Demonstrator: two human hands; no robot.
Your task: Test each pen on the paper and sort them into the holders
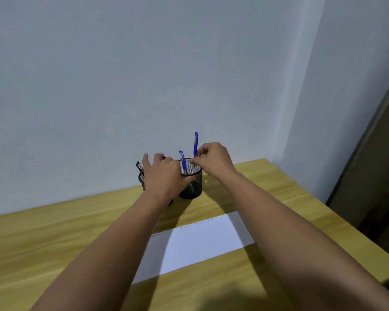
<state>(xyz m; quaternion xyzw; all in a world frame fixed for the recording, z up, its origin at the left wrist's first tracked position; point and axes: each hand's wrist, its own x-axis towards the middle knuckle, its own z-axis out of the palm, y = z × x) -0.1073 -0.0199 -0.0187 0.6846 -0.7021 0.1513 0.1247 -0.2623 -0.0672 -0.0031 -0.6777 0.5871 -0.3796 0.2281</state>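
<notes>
Fingertips [197, 158] of the right hand [213, 159] are pinched on an upright blue pen [195, 143], held over the mouth of the right mesh holder [191, 185], tip apparently inside it. Fingers of the left hand [164, 173] are spread and loosely extended; the hand is laid across the gap between the two holders, thumb side touching the right holder's rim. One other blue pen [183, 162] is seen leaning inside the right holder. The left mesh holder [141, 178] is mostly hidden by the left hand; one dark pen [139, 167] is seen sticking out of it. Counted: two black mesh holders, two blue pens, one dark pen, one white paper [200, 243] with faint scribbles, lying flat on the wooden table [54, 239] nearer the person.
</notes>
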